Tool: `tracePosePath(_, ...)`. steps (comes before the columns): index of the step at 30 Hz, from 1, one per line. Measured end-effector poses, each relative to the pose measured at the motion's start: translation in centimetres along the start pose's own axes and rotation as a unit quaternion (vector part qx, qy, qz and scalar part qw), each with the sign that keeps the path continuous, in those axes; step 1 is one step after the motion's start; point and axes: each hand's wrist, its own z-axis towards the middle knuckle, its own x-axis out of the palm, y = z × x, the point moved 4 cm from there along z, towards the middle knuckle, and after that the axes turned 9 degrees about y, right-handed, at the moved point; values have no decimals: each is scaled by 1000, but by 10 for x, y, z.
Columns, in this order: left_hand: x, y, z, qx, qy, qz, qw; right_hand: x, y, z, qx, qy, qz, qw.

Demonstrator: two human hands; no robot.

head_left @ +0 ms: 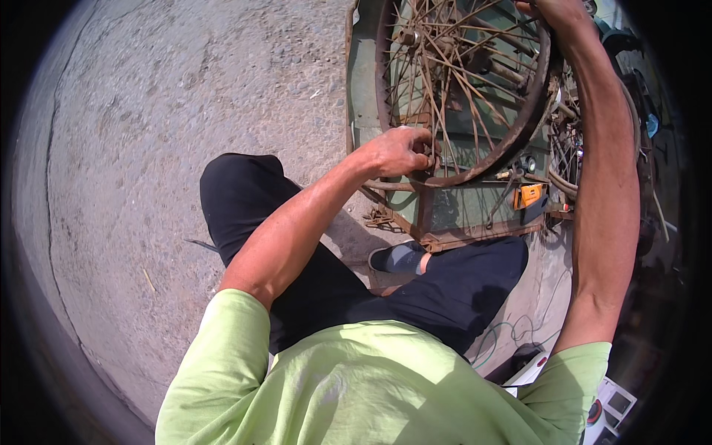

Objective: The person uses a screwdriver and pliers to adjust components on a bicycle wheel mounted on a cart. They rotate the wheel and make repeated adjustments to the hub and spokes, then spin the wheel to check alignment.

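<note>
A rusty spoked bicycle wheel (540, 111) lies tilted over a worn green metal stand or box (460, 215). At the wheel's lower left, my left hand (404, 150) is closed, with thumb and fingers pinched at a spoke beside the rim. My right arm reaches up along the right side. The right hand (560, 13) curls over the far right of the rim, partly cut off by the picture's upper edge. The rusty hub (482, 58) sits among the crossing spokes.
An orange-and-black tool or case (528, 196) lies on the green surface, beside a thin metal tool (503, 199). Metal parts and wires (567, 152) crowd the right. A chain (380, 219) hangs at the near left corner. White plastic items (612, 404) stand at lower right.
</note>
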Motion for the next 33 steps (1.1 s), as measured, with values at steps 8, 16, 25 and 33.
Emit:
tracePosePath(8, 4, 4, 4, -20, 14, -111, 994, -2, -3, 2, -25, 11, -2, 1000)
tracePosePath(16, 11, 20, 10, 4, 85, -368, 926, -1, 2, 1, 1, -15, -14, 1000)
tracePosePath(25, 4, -1, 9, -19, -95, 87, 992, 2, 12, -6, -14, -22, -13, 1000)
tracePosePath(33, 15, 15, 14, -17, 65, -289, 955, 1, 26, -11, -27, -19, -69, 997)
